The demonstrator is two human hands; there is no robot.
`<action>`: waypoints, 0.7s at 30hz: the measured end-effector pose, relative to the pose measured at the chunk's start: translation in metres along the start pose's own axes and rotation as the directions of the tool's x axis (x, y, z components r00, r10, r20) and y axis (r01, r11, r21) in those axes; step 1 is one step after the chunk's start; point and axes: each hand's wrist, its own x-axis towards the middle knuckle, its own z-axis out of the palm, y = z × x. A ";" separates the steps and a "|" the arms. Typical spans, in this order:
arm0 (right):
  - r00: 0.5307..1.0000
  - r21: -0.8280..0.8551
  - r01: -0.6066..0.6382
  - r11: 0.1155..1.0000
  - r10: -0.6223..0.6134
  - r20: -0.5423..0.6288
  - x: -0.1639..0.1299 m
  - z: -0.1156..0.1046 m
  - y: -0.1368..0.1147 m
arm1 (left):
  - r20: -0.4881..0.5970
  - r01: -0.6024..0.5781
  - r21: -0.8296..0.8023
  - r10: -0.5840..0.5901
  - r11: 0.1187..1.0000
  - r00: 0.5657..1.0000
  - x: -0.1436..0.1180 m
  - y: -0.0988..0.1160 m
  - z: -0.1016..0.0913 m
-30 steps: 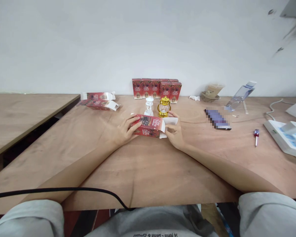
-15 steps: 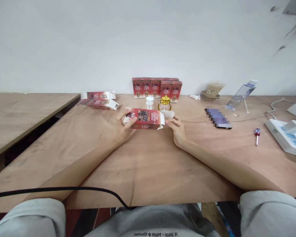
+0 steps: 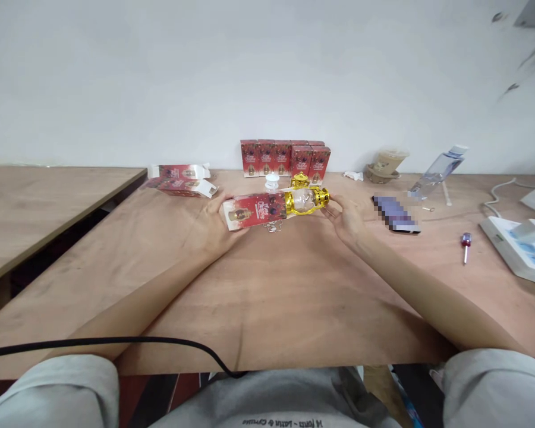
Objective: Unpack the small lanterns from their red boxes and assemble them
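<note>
Left hand (image 3: 214, 223) — closing around the near end of a red carton (image 3: 255, 210), which is lying on its side just above the wooden table (image 3: 267, 297), open mouth facing right. Right hand (image 3: 345, 215) — gripping the far end of a gold lantern (image 3: 307, 200), fingers wrapped about its base. The lantern is lying horizontal, its other end sitting at the mouth of the carton; how far it is reaching inside cannot be told. A thin wire handle (image 3: 273, 226) is hanging below the join of carton and lantern.

Surrounding items, working outward:
- A second gold lantern (image 3: 299, 179) is standing upright just behind the held one, and a white lantern (image 3: 272, 181) is standing beside it, partly hidden by the carton.
- A row of closed red boxes (image 3: 285, 158) is standing upright against the white wall (image 3: 267, 77), behind both lanterns.
- Two flattened red cartons (image 3: 181, 179) with white flaps open are lying to the left, near the table's edge.
- A pixelated flat object (image 3: 395, 214) is lying just right of the right hand.
- A small red-handled screwdriver (image 3: 466, 245) is lying farther right, well apart from the hands.
- A clear plastic bottle (image 3: 434, 172) is leaning at the far right, next to a brownish cup (image 3: 386, 163).
- A white power strip (image 3: 519, 246) is sitting at the right edge.
- A black cable (image 3: 116, 342) is running along the table's near edge.
</note>
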 end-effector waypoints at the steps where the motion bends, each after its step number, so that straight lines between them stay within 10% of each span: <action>1: 1.000 0.003 0.008 1.000 -0.008 -0.003 0.000 0.000 -0.002 | -0.058 0.004 0.039 -0.002 0.999 0.998 0.000 0.000 0.000; 21: 0.999 0.005 0.022 1.000 -0.022 0.036 -0.010 0.009 0.002 | -0.054 0.069 -0.214 -0.083 0.974 0.995 0.000 0.007 0.003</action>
